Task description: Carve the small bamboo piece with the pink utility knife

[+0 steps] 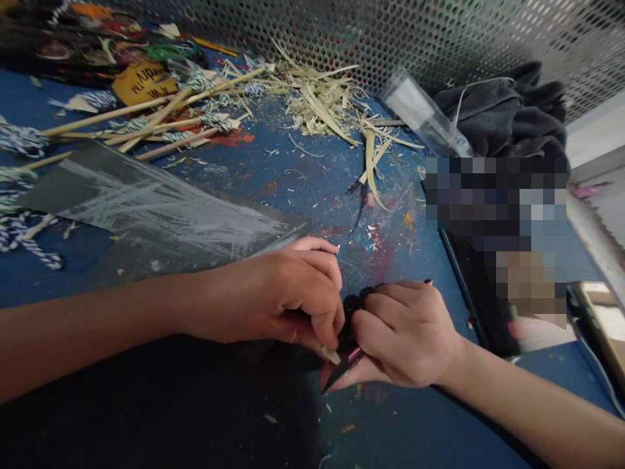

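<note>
In the head view, your left hand (297,286) pinches 1 small pale piece (331,355) with its fingertips. Your right hand (405,332) is closed around 1 knife (336,375); its dark blade is just beside this piece, over the blue desk (273,185), near the scratched gray sheet (161,202).

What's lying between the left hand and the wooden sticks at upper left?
In the head view, a dark grey sheet with pale scuffs lies between the left hand and the wooden sticks; blue tabletop shows nearer the sticks.
</note>
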{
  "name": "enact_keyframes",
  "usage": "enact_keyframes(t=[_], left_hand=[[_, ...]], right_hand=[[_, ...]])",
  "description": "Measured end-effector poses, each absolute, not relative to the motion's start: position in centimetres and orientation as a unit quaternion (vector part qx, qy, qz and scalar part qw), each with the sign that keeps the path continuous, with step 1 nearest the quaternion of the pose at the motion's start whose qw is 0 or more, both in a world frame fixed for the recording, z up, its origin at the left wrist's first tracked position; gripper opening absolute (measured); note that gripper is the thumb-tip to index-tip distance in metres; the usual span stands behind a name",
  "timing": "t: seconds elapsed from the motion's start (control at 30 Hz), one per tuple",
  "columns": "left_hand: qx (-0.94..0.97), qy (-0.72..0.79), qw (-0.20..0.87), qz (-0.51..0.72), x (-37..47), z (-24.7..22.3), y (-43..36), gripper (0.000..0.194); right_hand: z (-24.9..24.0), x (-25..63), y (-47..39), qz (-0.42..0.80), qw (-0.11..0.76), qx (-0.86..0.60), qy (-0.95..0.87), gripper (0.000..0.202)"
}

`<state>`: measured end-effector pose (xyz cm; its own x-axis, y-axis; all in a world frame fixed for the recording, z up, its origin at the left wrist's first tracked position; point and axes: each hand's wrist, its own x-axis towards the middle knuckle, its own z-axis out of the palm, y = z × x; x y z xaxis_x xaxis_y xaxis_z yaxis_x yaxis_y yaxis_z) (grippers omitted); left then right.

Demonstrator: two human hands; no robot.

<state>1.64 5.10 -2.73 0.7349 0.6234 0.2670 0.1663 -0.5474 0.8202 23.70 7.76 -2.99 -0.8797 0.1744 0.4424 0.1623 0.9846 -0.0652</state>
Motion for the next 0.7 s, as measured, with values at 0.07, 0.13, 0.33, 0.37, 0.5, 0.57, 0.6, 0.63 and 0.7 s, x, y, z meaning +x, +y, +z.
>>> enact_keyframes(t=[0.07, 0.13, 0.33, 0.37, 0.5, 0.57, 0.6, 0.63, 0.7], left_hand=[[0.838, 0.236, 0.412, 0.269, 1.67, -2.79, 5.03, 0.014], [0.844, 0.233, 0.406, 0.261, 1.70, -2.85, 4.93, 0.016], [0.837, 0.241, 0.416, 0.260, 1.68, -2.77, 4.86, 0.015], [0.837, 0.241, 0.416, 0.262, 1.66, -2.76, 4.89, 0.015], [0.831, 0.244, 0.417, 0.275, 1.60, -2.69, 5.00, 0.016], [0.827, 0.245, 0.420, 0.282, 1.61, -2.62, 5.04, 0.016], [0.826, 0.245, 0.421, 0.284, 1.62, -2.59, 5.06, 0.016], [0.824, 0.244, 0.423, 0.286, 1.64, -2.56, 5.07, 0.016], [0.822, 0.240, 0.427, 0.291, 1.66, -2.52, 5.08, 0.015]], right_hand=[[-2.93, 23.59, 7.73, -0.002, 0.238, -0.096, -0.967, 0.060], [-2.88, 23.42, 7.70, -0.017, 0.248, -0.112, -0.962, 0.061], [-2.85, 23.18, 7.68, -0.020, 0.248, -0.112, -0.962, 0.062], [-2.86, 23.19, 7.69, -0.018, 0.245, -0.113, -0.963, 0.063], [-2.88, 23.28, 7.80, -0.010, 0.236, -0.108, -0.966, 0.065], [-2.86, 23.36, 7.86, -0.006, 0.232, -0.105, -0.967, 0.065], [-2.84, 23.41, 7.88, -0.005, 0.231, -0.103, -0.967, 0.065], [-2.83, 23.45, 7.90, -0.004, 0.232, -0.101, -0.967, 0.065], [-2.80, 23.53, 7.89, -0.004, 0.236, -0.099, -0.967, 0.064]])
